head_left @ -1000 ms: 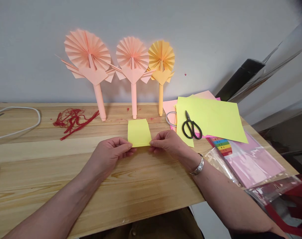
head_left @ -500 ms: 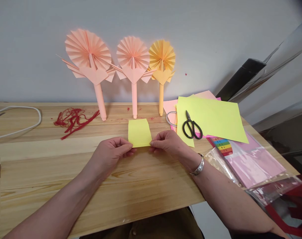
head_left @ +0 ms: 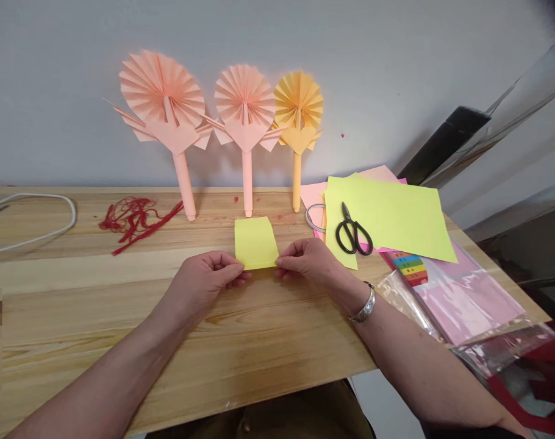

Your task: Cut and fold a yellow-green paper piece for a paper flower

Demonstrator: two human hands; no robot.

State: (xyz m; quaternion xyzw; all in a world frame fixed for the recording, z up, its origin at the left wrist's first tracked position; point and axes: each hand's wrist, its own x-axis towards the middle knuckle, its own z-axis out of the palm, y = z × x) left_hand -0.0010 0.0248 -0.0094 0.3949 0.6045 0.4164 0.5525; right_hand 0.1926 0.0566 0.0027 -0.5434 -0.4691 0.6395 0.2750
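A small yellow piece of paper is held between my two hands above the wooden table. My left hand pinches its near left corner between thumb and fingers. At the near right corner, my right hand has the same kind of pinch; a silver bracelet circles that wrist. A narrow strip along the near edge of the paper looks creased. Its far edge points toward three folded paper fans, one large pink fan, a smaller pink fan and an orange-yellow fan, which lean on the wall.
Black-handled scissors lie on large yellow sheets at the right, with pink sheets beneath. Nearer me is a plastic-wrapped pink paper pack. Red thread and a white cable lie at the left. The wooden table ends close to my body.
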